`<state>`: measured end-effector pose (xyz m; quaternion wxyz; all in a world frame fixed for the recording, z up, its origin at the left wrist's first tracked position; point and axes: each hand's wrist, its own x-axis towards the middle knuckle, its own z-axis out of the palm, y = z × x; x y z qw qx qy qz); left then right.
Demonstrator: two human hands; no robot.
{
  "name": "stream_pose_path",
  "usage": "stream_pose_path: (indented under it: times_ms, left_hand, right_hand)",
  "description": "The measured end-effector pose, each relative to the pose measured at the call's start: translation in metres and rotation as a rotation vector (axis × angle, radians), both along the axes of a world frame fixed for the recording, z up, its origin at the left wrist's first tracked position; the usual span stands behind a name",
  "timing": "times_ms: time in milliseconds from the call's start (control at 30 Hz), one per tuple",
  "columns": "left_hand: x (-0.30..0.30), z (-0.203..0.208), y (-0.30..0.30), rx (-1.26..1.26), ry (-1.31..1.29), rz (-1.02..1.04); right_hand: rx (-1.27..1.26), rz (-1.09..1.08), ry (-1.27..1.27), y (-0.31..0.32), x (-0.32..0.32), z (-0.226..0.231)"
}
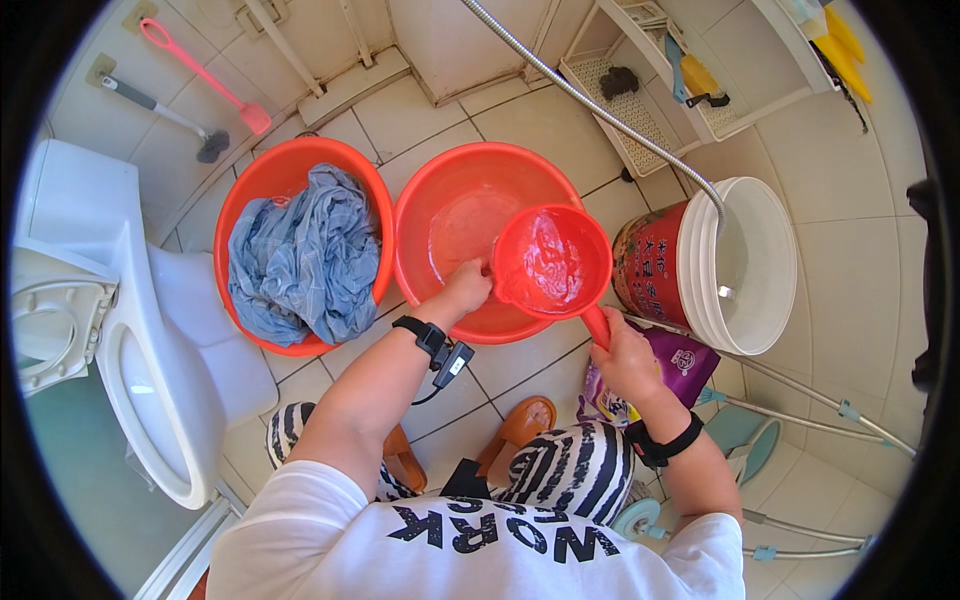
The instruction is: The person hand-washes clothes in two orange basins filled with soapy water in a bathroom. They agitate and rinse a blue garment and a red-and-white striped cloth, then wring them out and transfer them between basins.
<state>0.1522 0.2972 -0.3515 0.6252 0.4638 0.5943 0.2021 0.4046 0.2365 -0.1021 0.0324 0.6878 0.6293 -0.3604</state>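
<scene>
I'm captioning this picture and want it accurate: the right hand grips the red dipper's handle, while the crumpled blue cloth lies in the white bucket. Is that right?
Not quite. The head view shows the crumpled blue cloth in the left red basin, not the bucket. The right hand does grip the handle of the red dipper.

Right hand (628, 358) is gripping the handle (597, 325) of a red dipper (553, 262) over the red basin (445, 205), left hand (468, 287) touching the dipper's near-left edge. Blue-grey cloth (305, 258) is lying in an orange-red tub (290, 162) left of the basin; a white-rimmed bucket (772, 265) is standing right of it.
</scene>
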Motion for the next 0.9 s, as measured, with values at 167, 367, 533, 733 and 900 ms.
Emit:
stream_pose_path:
  times_ms: [167,367,533,733,900]
  left_hand:
    - [0.007,0.030,0.005,-0.048,-0.038,0.003]
    - [0.002,0.000,-0.001,-0.071,-0.107,0.036]
    - [-0.007,-0.039,0.002,-0.178,-0.347,0.253]
    - [-0.024,-0.016,0.002,-0.186,-0.190,0.150]
    - [-0.056,0.005,-0.009,-0.235,-0.020,0.035]
  right_hand:
    - [0.216,0.132,-0.081,-0.001,0.000,-0.015]
    - [0.320,0.183,-0.159,-0.001,-0.003,-0.016]
    - [0.534,0.369,-0.301,0.004,-0.007,0.003]
    - [0.864,0.303,-0.360,-0.003,0.016,0.031]
    - [1.010,-0.171,-0.288,-0.011,0.061,0.059]
